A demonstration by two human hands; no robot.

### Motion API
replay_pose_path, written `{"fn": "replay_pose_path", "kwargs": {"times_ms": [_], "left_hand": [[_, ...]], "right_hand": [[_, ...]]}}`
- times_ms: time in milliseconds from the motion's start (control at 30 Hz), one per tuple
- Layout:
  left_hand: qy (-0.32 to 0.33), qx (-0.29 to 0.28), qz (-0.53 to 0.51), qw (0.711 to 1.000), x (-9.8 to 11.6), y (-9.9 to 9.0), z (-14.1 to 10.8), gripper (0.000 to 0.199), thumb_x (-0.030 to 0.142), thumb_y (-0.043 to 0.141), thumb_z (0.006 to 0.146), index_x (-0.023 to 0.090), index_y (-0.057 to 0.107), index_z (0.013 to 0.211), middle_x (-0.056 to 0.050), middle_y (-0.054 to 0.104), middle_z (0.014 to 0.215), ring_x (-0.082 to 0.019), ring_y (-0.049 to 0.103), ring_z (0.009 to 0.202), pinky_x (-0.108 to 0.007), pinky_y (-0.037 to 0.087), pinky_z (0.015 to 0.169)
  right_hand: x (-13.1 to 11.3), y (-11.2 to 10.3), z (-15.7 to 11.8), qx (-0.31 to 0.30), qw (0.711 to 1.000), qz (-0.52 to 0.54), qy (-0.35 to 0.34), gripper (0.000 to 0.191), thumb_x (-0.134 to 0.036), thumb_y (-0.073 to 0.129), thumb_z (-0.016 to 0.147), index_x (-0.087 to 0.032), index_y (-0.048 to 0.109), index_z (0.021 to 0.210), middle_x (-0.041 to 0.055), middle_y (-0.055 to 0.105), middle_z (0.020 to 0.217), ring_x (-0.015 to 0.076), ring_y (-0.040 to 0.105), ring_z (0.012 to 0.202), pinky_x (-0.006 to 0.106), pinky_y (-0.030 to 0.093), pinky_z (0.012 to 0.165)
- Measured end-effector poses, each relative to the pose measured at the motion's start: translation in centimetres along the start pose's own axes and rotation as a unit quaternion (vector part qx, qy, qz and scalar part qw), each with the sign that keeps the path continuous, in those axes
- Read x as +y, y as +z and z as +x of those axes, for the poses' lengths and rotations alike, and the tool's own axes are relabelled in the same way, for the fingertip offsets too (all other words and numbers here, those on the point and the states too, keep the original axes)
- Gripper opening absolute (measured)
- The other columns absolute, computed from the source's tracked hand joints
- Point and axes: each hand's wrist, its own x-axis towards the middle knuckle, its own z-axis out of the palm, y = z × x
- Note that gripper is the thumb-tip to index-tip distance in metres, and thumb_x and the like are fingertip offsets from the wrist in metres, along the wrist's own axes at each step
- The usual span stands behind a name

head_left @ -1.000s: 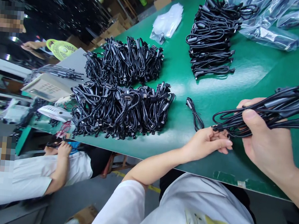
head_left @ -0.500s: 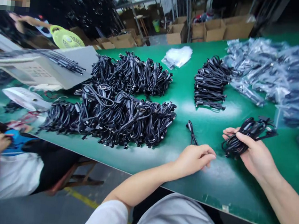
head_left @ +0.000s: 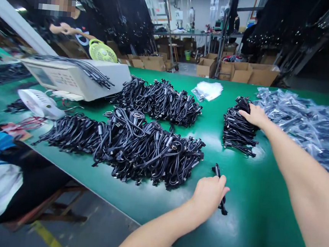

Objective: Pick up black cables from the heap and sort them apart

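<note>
My left hand (head_left: 208,194) is closed round a single black cable bundle (head_left: 223,205) low over the green table; both ends of the bundle stick out past the fingers. Farther off, my right hand (head_left: 254,115) reaches onto the top of a neat stack of black cable bundles (head_left: 238,132), its fingers round dark cables at the far end. Two large heaps of coiled black cables lie left of my hands, a nearer heap (head_left: 139,148) and a farther heap (head_left: 163,100). Clear plastic bags (head_left: 303,120) with cables inside are piled right of the stack.
The green table (head_left: 260,209) has its near edge below my left arm. White plastic bags (head_left: 207,90) lie at the back. On the left are a boxy instrument (head_left: 82,78), a white fan (head_left: 39,103) and a seated person's hand. Another person stands beyond a green fan (head_left: 103,51).
My right hand has moved forward from the near table to the stack, with the cables it held. My left hand has closed on the loose bundle. The view has tilted up.
</note>
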Motion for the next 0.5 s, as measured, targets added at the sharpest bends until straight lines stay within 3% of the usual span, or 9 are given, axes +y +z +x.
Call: {"fn": "replay_pose_path", "kwargs": {"times_ms": [100, 167, 233, 367, 433, 500], "left_hand": [[-0.013, -0.014, 0.015, 1.000, -0.1, -0.2, 0.5, 0.025, 0.042, 0.052, 0.096, 0.021, 0.058, 0.107, -0.004, 0.071, 0.094, -0.024, 0.071, 0.086, -0.031, 0.053, 0.071], [-0.011, -0.020, 0.023, 0.999, 0.0, 0.0, 0.2, 0.023, 0.038, 0.048, 0.098, 0.020, 0.058, 0.108, -0.006, 0.071, 0.096, -0.025, 0.072, 0.088, -0.031, 0.053, 0.071], [-0.005, -0.019, 0.036, 0.999, 0.0, 0.4, -0.3, 0.025, 0.034, 0.042, 0.101, 0.018, 0.058, 0.111, -0.009, 0.071, 0.099, -0.026, 0.072, 0.090, -0.031, 0.052, 0.071], [0.028, 0.005, 0.078, 0.997, -0.5, 1.1, -0.5, 0.033, 0.038, 0.033, 0.103, 0.020, 0.056, 0.119, -0.008, 0.071, 0.101, -0.023, 0.072, 0.089, -0.027, 0.049, 0.068], [0.037, 0.011, 0.076, 0.996, -0.6, 1.1, -0.1, 0.034, 0.038, 0.031, 0.103, 0.020, 0.055, 0.121, -0.009, 0.071, 0.103, -0.022, 0.071, 0.089, -0.027, 0.048, 0.068], [0.040, 0.003, 0.046, 0.998, -0.3, 0.7, -0.3, 0.032, 0.034, 0.031, 0.103, 0.018, 0.056, 0.117, -0.012, 0.071, 0.106, -0.024, 0.070, 0.092, -0.028, 0.048, 0.071]], "right_hand": [[-0.5, 1.4, -1.8, 0.006, 1.000, -0.030, 0.006, 0.055, -0.049, 0.055, 0.095, -0.014, 0.051, 0.138, 0.0204, 0.052, 0.142, 0.0366, 0.048, 0.131, 0.062, 0.034, 0.107], [-0.6, 0.9, -4.5, 0.026, 0.998, -0.053, -0.001, 0.059, -0.045, 0.048, 0.099, -0.011, 0.043, 0.146, 0.0247, 0.042, 0.152, 0.0396, 0.038, 0.140, 0.064, 0.027, 0.111], [-0.3, -0.6, -8.4, 0.041, 0.996, -0.084, -0.011, 0.060, -0.040, 0.049, 0.098, -0.012, 0.038, 0.151, 0.0210, 0.036, 0.158, 0.0365, 0.032, 0.144, 0.061, 0.020, 0.117], [2.8, -7.4, -19.6, 0.049, 0.987, -0.152, -0.011, 0.056, -0.029, 0.060, 0.093, -0.026, 0.046, 0.147, 0.0056, 0.039, 0.159, 0.0264, 0.032, 0.146, 0.047, 0.014, 0.123], [4.8, -12.0, -25.5, 0.081, 0.982, -0.171, 0.022, 0.060, -0.035, 0.059, 0.094, -0.024, 0.041, 0.150, 0.0111, 0.036, 0.159, 0.0312, 0.028, 0.148, 0.053, 0.015, 0.122], [6.3, -15.8, -28.9, 0.138, 0.975, -0.148, 0.090, 0.068, -0.043, 0.066, 0.090, -0.023, 0.040, 0.150, 0.0154, 0.032, 0.160, 0.0372, 0.025, 0.147, 0.061, 0.017, 0.119]]}}
